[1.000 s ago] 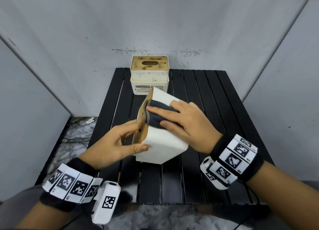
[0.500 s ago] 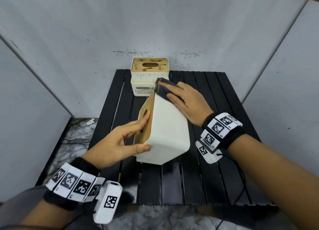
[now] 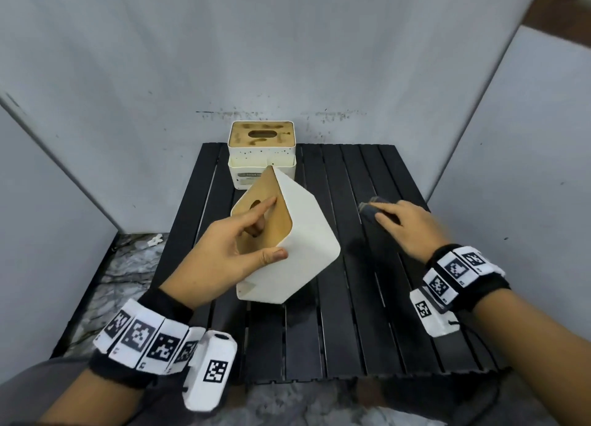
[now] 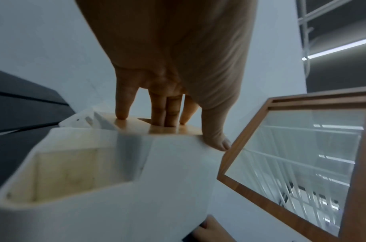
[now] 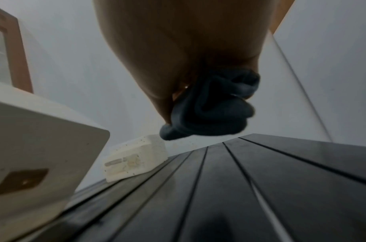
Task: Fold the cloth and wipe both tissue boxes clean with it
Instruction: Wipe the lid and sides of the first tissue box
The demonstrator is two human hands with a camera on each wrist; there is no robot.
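The near tissue box (image 3: 297, 234), white with a wooden lid, stands tilted over the black slatted table (image 3: 367, 297), lid facing left. My left hand (image 3: 273, 229) grips it: fingers reach into the lid's slot and the thumb presses the white side. The left wrist view shows those fingers (image 4: 165, 114) on the lid and the box's hollow underside (image 4: 74, 172). To the right of the box, my right hand (image 3: 388, 218) holds the bunched dark cloth (image 3: 367, 210) just above the table. The cloth (image 5: 215, 111) hangs under the palm. The second tissue box (image 3: 262, 152), speckled and stained, sits at the table's back edge.
Grey panels close in the table on the left, back and right. Marble floor (image 3: 128, 266) shows past the table's left edge. The right half of the table carries only the hand with the cloth. A wood-framed window (image 4: 298, 163) shows in the left wrist view.
My right hand has left the near box's far top edge and swung right and down with the cloth. My left fingers have slid into the lid's slot, and the box is turned more upright.
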